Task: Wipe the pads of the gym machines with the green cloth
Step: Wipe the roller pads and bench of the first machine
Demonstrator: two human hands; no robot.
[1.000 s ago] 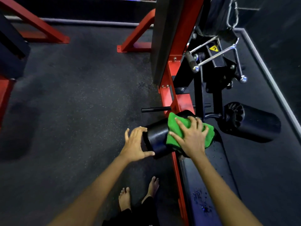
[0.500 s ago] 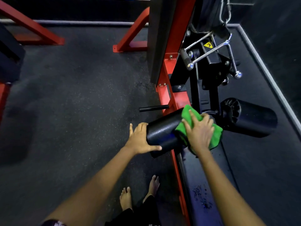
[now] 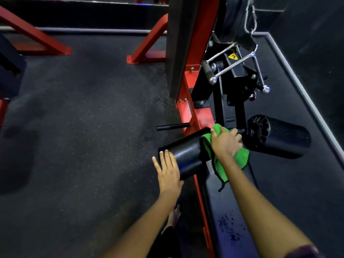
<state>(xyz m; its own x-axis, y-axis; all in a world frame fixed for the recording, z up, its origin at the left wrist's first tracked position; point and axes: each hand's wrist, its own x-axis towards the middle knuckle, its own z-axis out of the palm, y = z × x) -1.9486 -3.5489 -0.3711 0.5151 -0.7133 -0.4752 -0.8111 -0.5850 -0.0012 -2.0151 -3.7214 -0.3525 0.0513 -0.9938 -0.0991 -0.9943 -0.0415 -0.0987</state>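
Observation:
A black roller pad (image 3: 188, 155) sticks out to the left of a red and black gym machine (image 3: 193, 116). My right hand (image 3: 226, 143) holds the green cloth (image 3: 236, 159) against the inner end of this roller, fingers curled over the cloth. A corner of the cloth hangs down over the black bench pad (image 3: 227, 211). My left hand (image 3: 168, 169) lies flat against the roller's outer end, fingers straight. A second black roller pad (image 3: 281, 137) sticks out to the right, untouched.
A chrome cable handle (image 3: 236, 66) hangs above the rollers. A black peg (image 3: 173, 126) juts left from the red frame. Dark rubber floor (image 3: 83, 136) spreads to the left, with other red frames (image 3: 37, 40) at the back. Droplets (image 3: 230, 228) wet the bench pad. My bare foot (image 3: 174, 215) is below.
My right hand has slid the cloth rightward along the roller to its inner end. My left hand has flattened against the roller's outer end, no longer cupping it.

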